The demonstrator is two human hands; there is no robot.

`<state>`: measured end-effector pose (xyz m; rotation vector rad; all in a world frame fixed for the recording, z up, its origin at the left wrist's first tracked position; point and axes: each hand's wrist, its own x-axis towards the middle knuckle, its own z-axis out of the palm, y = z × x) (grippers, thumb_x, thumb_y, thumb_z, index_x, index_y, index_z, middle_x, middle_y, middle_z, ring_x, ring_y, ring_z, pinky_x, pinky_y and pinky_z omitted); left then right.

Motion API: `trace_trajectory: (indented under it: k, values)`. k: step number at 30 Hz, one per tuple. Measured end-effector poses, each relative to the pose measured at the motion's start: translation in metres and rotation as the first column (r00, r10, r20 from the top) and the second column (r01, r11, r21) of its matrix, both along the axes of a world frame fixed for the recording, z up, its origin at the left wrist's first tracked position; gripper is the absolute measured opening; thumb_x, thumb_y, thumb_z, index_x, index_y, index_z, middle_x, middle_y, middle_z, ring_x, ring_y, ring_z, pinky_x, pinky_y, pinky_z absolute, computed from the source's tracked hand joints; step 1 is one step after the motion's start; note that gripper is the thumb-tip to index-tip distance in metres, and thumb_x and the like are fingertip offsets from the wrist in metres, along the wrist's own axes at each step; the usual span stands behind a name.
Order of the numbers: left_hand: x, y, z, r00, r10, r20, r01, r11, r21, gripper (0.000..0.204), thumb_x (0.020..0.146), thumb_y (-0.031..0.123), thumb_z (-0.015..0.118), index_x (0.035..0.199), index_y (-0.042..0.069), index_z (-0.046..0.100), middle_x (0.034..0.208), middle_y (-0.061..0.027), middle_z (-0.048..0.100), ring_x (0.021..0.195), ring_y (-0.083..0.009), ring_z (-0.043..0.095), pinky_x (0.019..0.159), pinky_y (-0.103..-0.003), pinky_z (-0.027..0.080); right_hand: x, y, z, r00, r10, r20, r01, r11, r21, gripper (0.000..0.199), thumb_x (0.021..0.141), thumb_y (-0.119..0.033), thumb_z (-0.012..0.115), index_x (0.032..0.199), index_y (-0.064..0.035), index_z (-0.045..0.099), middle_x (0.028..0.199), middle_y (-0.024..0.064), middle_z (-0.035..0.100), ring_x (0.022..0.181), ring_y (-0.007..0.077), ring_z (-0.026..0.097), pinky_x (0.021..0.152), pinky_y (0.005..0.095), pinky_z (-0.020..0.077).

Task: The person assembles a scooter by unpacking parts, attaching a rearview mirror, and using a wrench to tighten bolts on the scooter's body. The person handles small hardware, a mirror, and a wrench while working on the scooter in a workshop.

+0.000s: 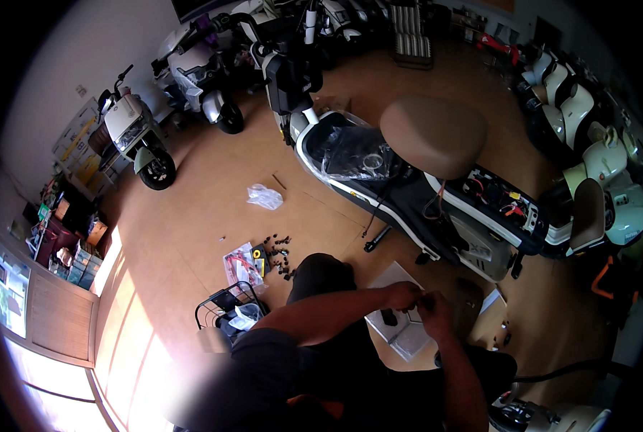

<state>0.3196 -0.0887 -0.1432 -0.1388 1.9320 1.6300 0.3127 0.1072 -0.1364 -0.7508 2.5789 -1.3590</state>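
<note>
My left hand (403, 295) and my right hand (434, 313) meet in front of me, fingers closed and pressed together. What they hold between them is too small and dark to make out. Just beneath lies a pale flat sheet or packet (408, 340) on the floor, with a small black piece (388, 317) on it. A dark brown rounded object (467, 302) is close to the right hand's far side. Beyond my hands stands a white and black electric scooter (401, 205), its brown seat (433, 137) raised and wiring (505, 200) exposed in the rear body.
Loose dark small parts (282, 255) are scattered left of my knee, beside a bagged red item (242, 268) and a black wire basket (228, 306). A crumpled clear plastic bag (265, 196) lies farther off. More scooters (131, 129) line the walls.
</note>
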Motion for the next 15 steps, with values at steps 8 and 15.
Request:
trace_trajectory:
  k: [8, 15]
  values:
    - [0.005, -0.011, -0.049, 0.878, -0.374, -0.300, 0.212, 0.864, -0.456, 0.047, 0.107, 0.041, 0.044, 0.111, 0.001, 0.068, 0.094, -0.0199, 0.070, 0.091, -0.0371, 0.069, 0.086, -0.046, 0.054, 0.014, -0.011, 0.007, 0.998, 0.055, 0.002, -0.055, 0.982, 0.181, 0.024, 0.084, -0.015, 0.075, 0.103, -0.0036, 0.065, 0.092, 0.0185, 0.074, 0.087, 0.0354, 0.074, 0.076, 0.0433, 0.0579]
    - [0.016, -0.001, 0.000, 0.832, -0.524, -0.183, 0.289, 0.690, -0.663, 0.052, 0.105, 0.046, 0.041, 0.113, 0.005, 0.071, 0.111, -0.0240, 0.071, 0.105, -0.0429, 0.067, 0.091, -0.051, 0.052, 0.018, -0.003, 0.006, 0.995, 0.101, 0.007, -0.098, 0.956, 0.278, 0.023, 0.084, -0.019, 0.075, 0.100, -0.0048, 0.065, 0.092, 0.0192, 0.073, 0.090, 0.0402, 0.071, 0.078, 0.0469, 0.0571]
